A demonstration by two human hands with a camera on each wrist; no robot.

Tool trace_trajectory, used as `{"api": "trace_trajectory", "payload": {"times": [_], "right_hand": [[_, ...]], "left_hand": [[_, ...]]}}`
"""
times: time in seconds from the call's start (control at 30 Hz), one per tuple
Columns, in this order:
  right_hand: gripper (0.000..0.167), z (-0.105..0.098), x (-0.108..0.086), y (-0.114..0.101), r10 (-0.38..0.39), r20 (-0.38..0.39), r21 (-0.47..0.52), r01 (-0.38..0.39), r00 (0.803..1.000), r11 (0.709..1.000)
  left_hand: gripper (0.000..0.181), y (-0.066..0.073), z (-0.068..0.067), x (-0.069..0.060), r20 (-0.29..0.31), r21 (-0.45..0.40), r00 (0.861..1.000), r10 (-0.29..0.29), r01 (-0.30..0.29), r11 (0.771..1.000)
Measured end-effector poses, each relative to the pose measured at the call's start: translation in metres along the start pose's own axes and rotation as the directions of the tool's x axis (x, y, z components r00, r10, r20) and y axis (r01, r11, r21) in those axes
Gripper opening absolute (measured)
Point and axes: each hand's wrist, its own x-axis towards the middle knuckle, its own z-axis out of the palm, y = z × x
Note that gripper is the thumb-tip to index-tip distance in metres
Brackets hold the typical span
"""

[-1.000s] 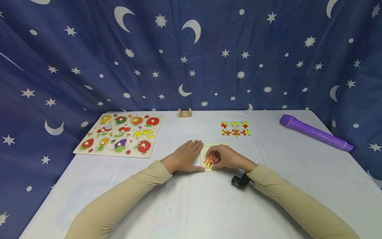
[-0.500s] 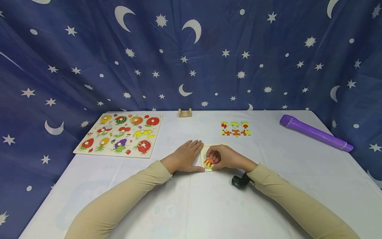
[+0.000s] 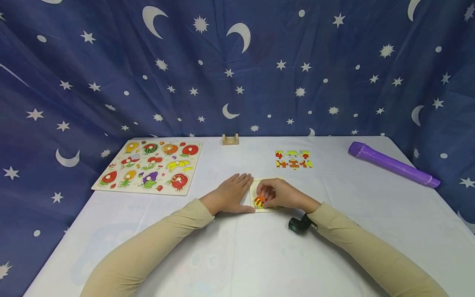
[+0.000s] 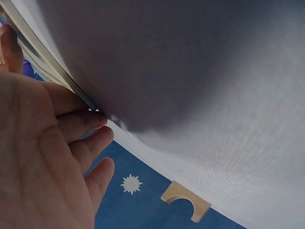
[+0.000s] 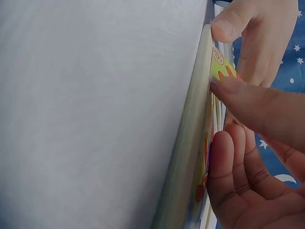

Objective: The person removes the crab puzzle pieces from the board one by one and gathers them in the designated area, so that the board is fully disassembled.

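Note:
A small pale puzzle board point(image 3: 254, 190) lies flat on the table between the two hands. The left hand point(image 3: 231, 195) rests at its left edge, fingers straight, with the thumb at the near left corner. Over the board, the right hand point(image 3: 280, 194) has curled fingers and pinches a yellow-green puzzle piece point(image 3: 259, 201) with an orange-red pattern. In the right wrist view, this puzzle piece point(image 5: 222, 64) stands at the board's edge by the thumb. More coloured pieces show low along the board there; the hand hides much of the board.
Several loose puzzle pieces point(image 3: 293, 164) lie in two rows behind the board. A fruit knob puzzle point(image 3: 148, 168) sits at the left, a purple toy microphone point(image 3: 393, 165) at the back right. A small wooden cradle point(image 3: 230, 140) stands at the back edge.
The right thumb has shifted slightly up and the right fingers have drawn closer together around the puzzle piece. The left hand stays where it was.

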Motion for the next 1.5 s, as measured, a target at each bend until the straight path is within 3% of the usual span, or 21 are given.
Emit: {"api": "trace_trajectory", "payload": {"times": [0.37,0.67,0.9,1.07,1.27,1.5], "right_hand": [[0.020,-0.001,0.002,0.004,0.013,-0.026,-0.013,-0.014,1.000,1.000],[0.018,-0.002,0.001,0.008,0.007,-0.034,0.035,-0.006,0.999,0.999],[0.022,-0.005,0.000,0.009,0.081,-0.040,0.120,-0.075,0.996,0.990],[0.025,-0.024,-0.005,0.013,0.111,-0.102,0.124,-0.098,0.989,0.987],[0.029,-0.059,-0.010,0.036,0.174,-0.195,0.121,-0.152,0.965,0.981],[0.031,-0.084,-0.011,0.060,0.249,-0.197,0.163,-0.218,0.948,0.962]], "left_hand": [[0.096,0.000,-0.001,0.001,0.007,0.005,1.000,-0.003,0.003,1.000],[0.096,0.001,-0.002,0.001,0.008,0.002,1.000,-0.004,0.004,1.000],[0.098,0.001,-0.001,0.001,0.028,0.005,1.000,-0.013,0.013,1.000],[0.098,0.001,0.000,0.002,0.030,0.014,0.999,-0.016,0.015,1.000],[0.097,0.001,-0.001,0.002,0.041,0.032,0.999,-0.016,0.015,0.999],[0.096,0.001,-0.003,0.000,0.031,0.008,1.000,-0.003,0.003,1.000]]}}
